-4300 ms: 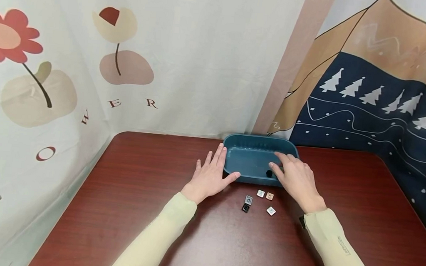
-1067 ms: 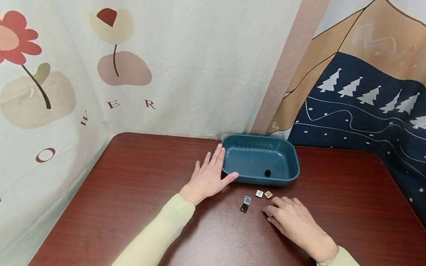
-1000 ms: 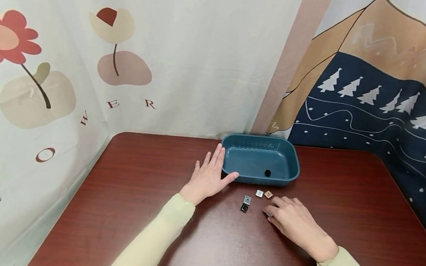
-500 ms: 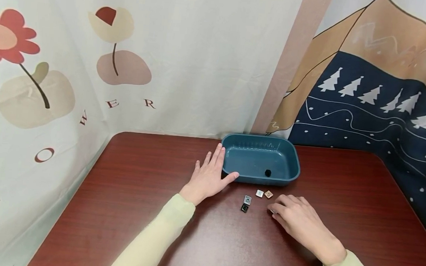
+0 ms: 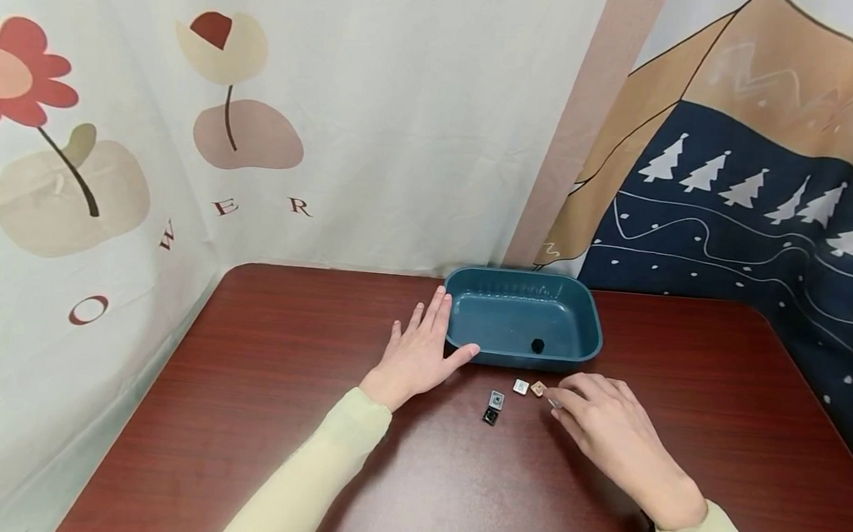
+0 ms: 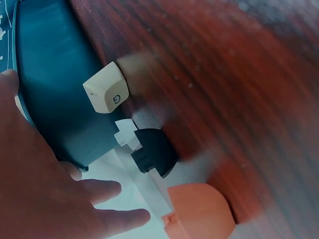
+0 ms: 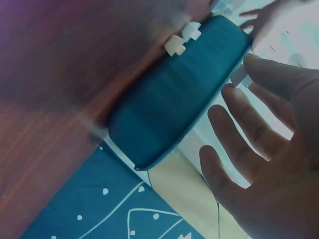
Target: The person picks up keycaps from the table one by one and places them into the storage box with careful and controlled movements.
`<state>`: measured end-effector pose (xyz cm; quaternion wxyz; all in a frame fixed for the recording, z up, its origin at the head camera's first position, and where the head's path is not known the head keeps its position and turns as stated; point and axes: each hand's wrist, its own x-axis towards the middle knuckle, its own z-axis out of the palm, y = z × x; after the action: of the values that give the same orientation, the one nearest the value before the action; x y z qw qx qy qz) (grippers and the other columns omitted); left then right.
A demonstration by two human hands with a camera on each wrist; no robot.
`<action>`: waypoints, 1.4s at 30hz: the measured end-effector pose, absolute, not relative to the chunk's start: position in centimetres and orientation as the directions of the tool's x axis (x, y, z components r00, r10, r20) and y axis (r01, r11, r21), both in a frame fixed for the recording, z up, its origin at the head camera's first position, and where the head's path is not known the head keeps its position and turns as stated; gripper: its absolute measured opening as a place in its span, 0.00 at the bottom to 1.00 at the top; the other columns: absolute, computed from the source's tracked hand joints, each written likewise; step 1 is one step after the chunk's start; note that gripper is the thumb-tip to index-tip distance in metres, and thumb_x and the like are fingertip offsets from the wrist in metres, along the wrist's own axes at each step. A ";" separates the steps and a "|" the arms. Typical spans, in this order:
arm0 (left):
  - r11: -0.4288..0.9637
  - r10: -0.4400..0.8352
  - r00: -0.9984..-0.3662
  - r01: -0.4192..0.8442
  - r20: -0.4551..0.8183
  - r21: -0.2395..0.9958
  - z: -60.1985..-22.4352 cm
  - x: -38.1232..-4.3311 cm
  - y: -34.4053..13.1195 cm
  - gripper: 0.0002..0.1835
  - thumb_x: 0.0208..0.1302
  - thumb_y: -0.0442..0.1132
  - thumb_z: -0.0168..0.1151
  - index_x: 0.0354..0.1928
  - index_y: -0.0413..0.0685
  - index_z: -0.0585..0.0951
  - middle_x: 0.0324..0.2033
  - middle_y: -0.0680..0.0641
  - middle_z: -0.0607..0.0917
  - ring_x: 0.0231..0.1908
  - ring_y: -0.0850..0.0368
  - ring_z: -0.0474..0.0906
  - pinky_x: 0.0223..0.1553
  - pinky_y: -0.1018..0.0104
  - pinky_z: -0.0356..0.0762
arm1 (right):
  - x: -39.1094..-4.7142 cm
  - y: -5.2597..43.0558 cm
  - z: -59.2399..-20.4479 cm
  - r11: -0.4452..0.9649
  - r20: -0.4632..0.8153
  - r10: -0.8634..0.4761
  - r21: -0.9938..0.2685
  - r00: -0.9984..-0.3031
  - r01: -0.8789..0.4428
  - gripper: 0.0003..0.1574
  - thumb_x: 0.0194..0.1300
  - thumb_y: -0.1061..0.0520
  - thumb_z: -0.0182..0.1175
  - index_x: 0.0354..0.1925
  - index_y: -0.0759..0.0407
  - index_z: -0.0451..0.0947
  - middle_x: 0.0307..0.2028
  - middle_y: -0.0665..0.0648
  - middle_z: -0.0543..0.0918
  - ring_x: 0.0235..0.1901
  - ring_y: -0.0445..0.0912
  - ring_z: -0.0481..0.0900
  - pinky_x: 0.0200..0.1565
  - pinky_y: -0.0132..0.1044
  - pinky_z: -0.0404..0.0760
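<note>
My right hand (image 5: 612,431) pinches a pale keycap (image 7: 241,77) between thumb and fingers, just above the table in front of the blue tray (image 5: 517,362). My left hand (image 5: 418,350) lies with straight fingers against the tray's left end, thumb along its front corner. Inside the tray sits a black keycap (image 5: 537,346). Before the tray are a white keycap (image 5: 521,386) and a tan keycap (image 5: 538,388), close together. Nearer to me, a grey keycap (image 5: 496,400) touches another black keycap (image 5: 491,416). A cream keycap marked G (image 6: 107,89) shows in the left wrist view.
The tray stands on a reddish-brown wooden table (image 5: 294,423), close to its back edge. Behind hangs a pale curtain (image 5: 407,131) with flower prints, and at the right a dark blue printed cloth (image 5: 737,240) with white trees.
My right hand has moved from over the tray to the table and picked up the pale keycap that lay there. It has since shifted slightly towards the tray. My left hand stays put.
</note>
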<state>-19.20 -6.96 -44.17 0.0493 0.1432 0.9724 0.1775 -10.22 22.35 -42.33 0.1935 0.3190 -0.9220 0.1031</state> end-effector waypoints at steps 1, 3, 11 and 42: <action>0.896 0.296 -0.954 0.261 -0.045 0.360 -44.1 -19.2 -7.0 0.55 0.69 0.79 0.40 0.84 0.52 0.41 0.83 0.54 0.37 0.80 0.40 0.46 0.73 0.31 0.48 | -10.3 22.3 -42.2 0.777 0.432 -0.542 -0.070 -0.721 -0.626 0.21 0.54 0.61 0.79 0.48 0.54 0.89 0.41 0.53 0.84 0.44 0.52 0.82 0.43 0.51 0.78; 0.895 0.296 -0.954 0.261 -0.045 0.361 -44.1 -19.2 -7.0 0.55 0.69 0.79 0.40 0.84 0.51 0.41 0.83 0.54 0.37 0.80 0.40 0.46 0.73 0.31 0.48 | -10.4 22.3 -41.9 0.779 0.455 -0.527 -0.078 -0.718 -0.622 0.21 0.54 0.61 0.79 0.48 0.54 0.89 0.42 0.53 0.85 0.45 0.52 0.82 0.43 0.51 0.78; 0.895 0.298 -0.953 0.261 -0.049 0.363 -44.0 -19.1 -7.0 0.55 0.69 0.79 0.40 0.84 0.52 0.40 0.83 0.54 0.37 0.80 0.40 0.45 0.73 0.31 0.48 | -10.8 22.1 -41.0 0.785 0.538 -0.464 -0.118 -0.703 -0.608 0.22 0.53 0.62 0.79 0.49 0.55 0.89 0.42 0.54 0.86 0.45 0.54 0.83 0.41 0.52 0.77; 0.893 0.298 -0.953 0.261 -0.048 0.366 -44.0 -19.1 -6.9 0.55 0.70 0.79 0.40 0.84 0.51 0.40 0.83 0.54 0.36 0.80 0.39 0.46 0.73 0.31 0.48 | -14.6 19.7 -40.0 0.800 0.543 -0.332 -0.271 -0.771 -0.536 0.18 0.62 0.58 0.75 0.51 0.57 0.89 0.46 0.57 0.86 0.48 0.56 0.81 0.46 0.56 0.77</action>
<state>-19.07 -6.93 -43.96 0.0515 0.1439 0.9716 0.1806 -14.56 19.71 -39.96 0.2420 0.2366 -0.9172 0.2102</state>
